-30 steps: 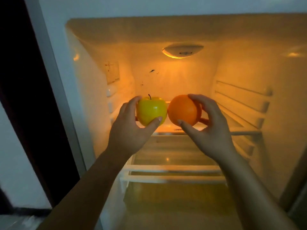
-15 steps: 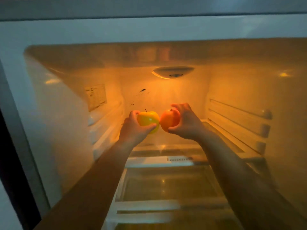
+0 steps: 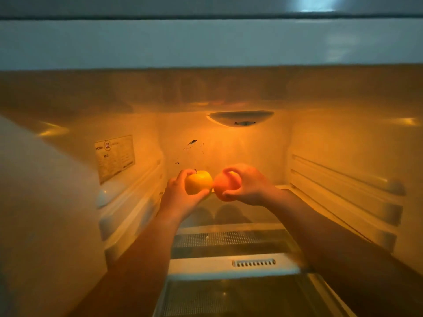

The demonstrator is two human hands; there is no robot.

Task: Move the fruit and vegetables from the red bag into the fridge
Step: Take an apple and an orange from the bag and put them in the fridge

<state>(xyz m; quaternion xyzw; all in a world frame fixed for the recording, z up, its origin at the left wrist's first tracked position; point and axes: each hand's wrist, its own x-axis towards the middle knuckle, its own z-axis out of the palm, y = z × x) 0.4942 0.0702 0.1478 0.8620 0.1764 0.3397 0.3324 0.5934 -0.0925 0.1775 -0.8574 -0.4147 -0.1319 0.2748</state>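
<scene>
Two fruits hang deep inside the lit fridge [image 3: 343,138] above its shelf [image 3: 265,215]: left hand [image 3: 176,197] grasps the yellow apple [image 3: 198,185] at its 2 o'clock, right hand [image 3: 249,186] grasps the orange [image 3: 223,188] at its 9 o'clock.

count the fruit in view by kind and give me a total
apple: 1, held in the left hand
orange: 1, held in the right hand
total: 2
</scene>
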